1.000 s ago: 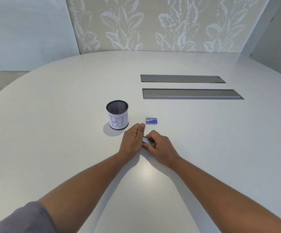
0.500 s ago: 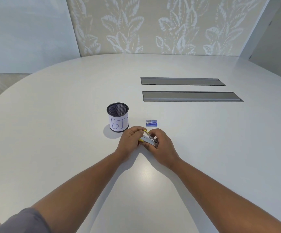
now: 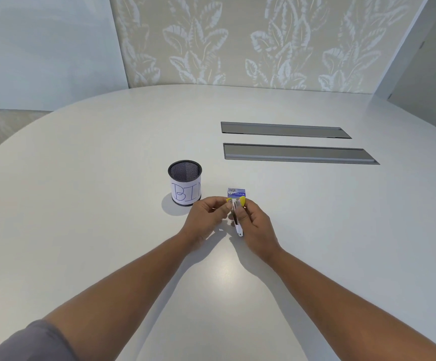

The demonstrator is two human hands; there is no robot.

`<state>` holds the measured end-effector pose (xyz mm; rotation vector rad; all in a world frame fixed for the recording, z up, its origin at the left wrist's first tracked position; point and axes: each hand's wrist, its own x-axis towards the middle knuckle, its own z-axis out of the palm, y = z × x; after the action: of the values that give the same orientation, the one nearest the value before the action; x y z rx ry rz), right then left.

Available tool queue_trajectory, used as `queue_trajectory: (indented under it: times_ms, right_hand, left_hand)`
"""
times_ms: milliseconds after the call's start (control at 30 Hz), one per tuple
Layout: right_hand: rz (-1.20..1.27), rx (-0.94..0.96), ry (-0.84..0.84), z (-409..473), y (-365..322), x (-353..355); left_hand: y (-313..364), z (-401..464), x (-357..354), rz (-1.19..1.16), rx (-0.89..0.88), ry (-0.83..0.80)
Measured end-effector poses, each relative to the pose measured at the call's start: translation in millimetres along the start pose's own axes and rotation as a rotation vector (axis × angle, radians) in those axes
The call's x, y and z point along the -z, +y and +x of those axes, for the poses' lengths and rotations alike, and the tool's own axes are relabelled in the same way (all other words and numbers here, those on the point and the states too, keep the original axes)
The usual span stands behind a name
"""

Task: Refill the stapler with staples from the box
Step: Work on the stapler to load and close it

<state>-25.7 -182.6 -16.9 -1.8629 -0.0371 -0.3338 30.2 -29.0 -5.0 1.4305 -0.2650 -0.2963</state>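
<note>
White and glossy, the tabletop [image 3: 107, 230] fills most of the view, and two bare forearms reach over its near edge, a grey sleeve [image 3: 29, 342] showing at the lower left. The left hand [image 3: 206, 217] and the right hand [image 3: 256, 225] meet above the middle of the tabletop around a small stapler [image 3: 237, 220]. Its long axis runs almost straight away from the person: the white rear end points back toward the body, the yellow-tipped end points away, and the two yellow parts stand spread apart there. The right hand grips the stapler's body from the right side, fingers curled round it; the left hand pinches the left yellow tip between thumb and fingertips. Just beyond the yellow tips lies a small blue staple box [image 3: 236, 193], flat on the tabletop. Left of it stands a black mesh cup [image 3: 185, 182] with a white paper label. Farther back, two grey cable hatches [image 3: 297, 153] lie side by side.
</note>
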Motion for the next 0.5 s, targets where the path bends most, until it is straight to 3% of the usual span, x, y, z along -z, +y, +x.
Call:
queue_trajectory:
  times_ms: [233,500]
  right_hand:
    - [0.086,-0.117,-0.034,-1.3,0.3,-0.7]
    - [0.101,-0.167,-0.015,0.2,-1.9,0.7]
  left_hand:
    - [2.9,-1.5,-11.1,-0.139,0.008,-0.034]
    - [1.3,-0.9,-18.6,-0.129,0.042,-0.069]
